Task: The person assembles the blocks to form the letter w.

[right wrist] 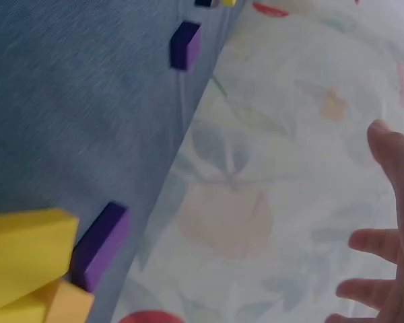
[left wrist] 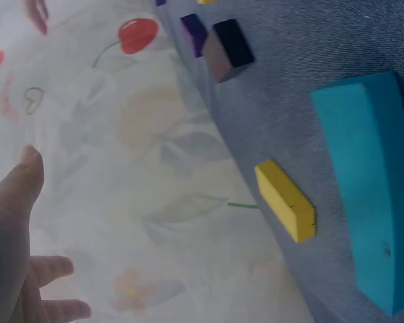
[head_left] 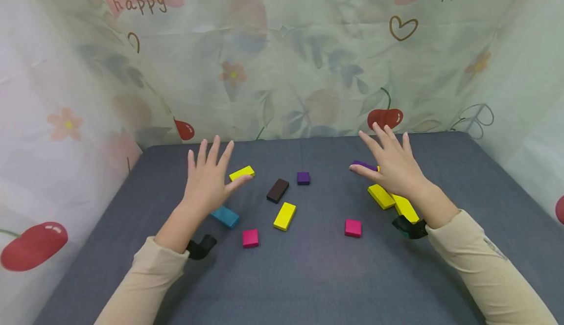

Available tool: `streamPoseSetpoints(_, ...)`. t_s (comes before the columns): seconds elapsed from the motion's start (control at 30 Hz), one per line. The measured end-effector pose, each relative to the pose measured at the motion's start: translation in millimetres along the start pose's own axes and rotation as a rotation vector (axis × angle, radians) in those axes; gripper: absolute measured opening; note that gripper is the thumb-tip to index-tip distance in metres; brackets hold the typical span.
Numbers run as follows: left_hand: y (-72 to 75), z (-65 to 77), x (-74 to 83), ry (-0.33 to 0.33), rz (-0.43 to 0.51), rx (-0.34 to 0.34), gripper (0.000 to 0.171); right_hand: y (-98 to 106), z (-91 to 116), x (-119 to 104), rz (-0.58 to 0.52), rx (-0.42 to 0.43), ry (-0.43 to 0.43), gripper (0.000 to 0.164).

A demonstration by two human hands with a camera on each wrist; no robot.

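Observation:
With fingers spread, my left hand (head_left: 205,183) is held above the table and holds nothing. Nearest to it are a blue block (head_left: 226,217) and a yellow block (head_left: 242,173); the blue one looms large in the left wrist view. My right hand (head_left: 395,166) is likewise spread, with nothing in its grasp. Below it lie two yellow blocks (head_left: 381,196) and a long purple block (head_left: 364,165), partly covered by the hand. In the right wrist view an orange-yellow block (right wrist: 69,302) shows beside the purple one.
Between the hands lie a dark brown block (head_left: 278,191), a small purple block (head_left: 303,178), a yellow block (head_left: 285,216) and two pink blocks (head_left: 250,238). The grey cloth-covered table (head_left: 308,286) is bordered by a printed curtain (head_left: 282,60) at the back and sides.

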State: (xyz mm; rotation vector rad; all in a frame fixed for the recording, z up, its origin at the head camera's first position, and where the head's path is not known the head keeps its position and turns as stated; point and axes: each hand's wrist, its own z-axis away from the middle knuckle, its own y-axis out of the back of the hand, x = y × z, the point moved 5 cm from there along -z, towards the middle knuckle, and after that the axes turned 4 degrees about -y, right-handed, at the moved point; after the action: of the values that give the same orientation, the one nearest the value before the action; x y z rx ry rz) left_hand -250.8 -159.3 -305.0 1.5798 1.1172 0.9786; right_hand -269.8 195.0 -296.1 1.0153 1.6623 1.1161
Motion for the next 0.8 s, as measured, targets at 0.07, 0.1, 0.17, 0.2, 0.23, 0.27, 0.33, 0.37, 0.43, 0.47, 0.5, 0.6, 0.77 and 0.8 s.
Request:
streamPoseSetpoints(0.07,3.8,4.1,-3.1,0.005,0.04,-0.005,0.085,0.1,-2.8,-9.1,-0.003,0.01,0.043,0.075)
streamPoseSetpoints(0.1,5.3,6.2,-5.0,0.01,0.06,-0.01,0.085,-0.4,-4.3,-13.7,-0.002,0.01,0.063,0.073)
streamPoseSetpoints(0.17,7.3,10.7,-9.5,0.023,0.104,-0.024,0.083,-2.6,-7.8,-23.6,0.003,0.014,0.107,0.068)
streamPoseSetpoints(0.2,7.8,13.0,-11.9,0.032,0.124,-0.036,0.082,-4.2,-9.8,-28.9,0.0,0.009,0.128,0.066)
streamPoseSetpoints(0.23,7.7,15.4,-14.6,0.042,0.143,-0.047,0.082,-6.4,-11.8,-34.4,-0.005,0.004,0.148,0.064)
streamPoseSetpoints(0.27,7.4,17.8,-17.1,0.052,0.157,-0.061,0.081,-8.7,-13.7,-39.9,-0.013,-0.004,0.166,0.062)
streamPoseSetpoints(0.33,6.0,22.5,-21.9,0.069,0.181,-0.086,0.08,-14.2,-18.0,-50.8,-0.034,-0.03,0.19,0.059)
streamPoseSetpoints(0.37,4.9,25.0,-24.1,0.077,0.187,-0.098,0.08,-17.0,-20.4,-56.3,-0.045,-0.046,0.201,0.058)
streamPoseSetpoints(0.43,1.7,30.2,-28.2,0.089,0.198,-0.116,0.08,-22.8,-25.2,-67.0,-0.066,-0.077,0.217,0.056)
streamPoseSetpoints(0.47,-0.7,32.7,-30.1,0.095,0.198,-0.127,0.08,-25.8,-27.7,-72.2,-0.075,-0.093,0.223,0.055)
streamPoseSetpoints(0.5,-3.2,35.2,-32.1,0.103,0.199,-0.138,0.081,-28.7,-30.1,-77.3,-0.084,-0.112,0.226,0.054)
streamPoseSetpoints(0.6,-12.3,42.4,-37.5,0.126,0.202,-0.163,0.082,-37.5,-37.6,-92.0,-0.112,-0.155,0.243,0.053)
streamPoseSetpoints(0.77,-26.1,51.2,-42.8,0.149,0.212,-0.199,0.081,-53.2,-52.0,-114.8,-0.138,-0.208,0.274,0.051)
streamPoseSetpoints(0.8,-28.8,52.5,-43.3,0.154,0.214,-0.206,0.081,-56.6,-54.9,-119.3,-0.139,-0.215,0.281,0.05)
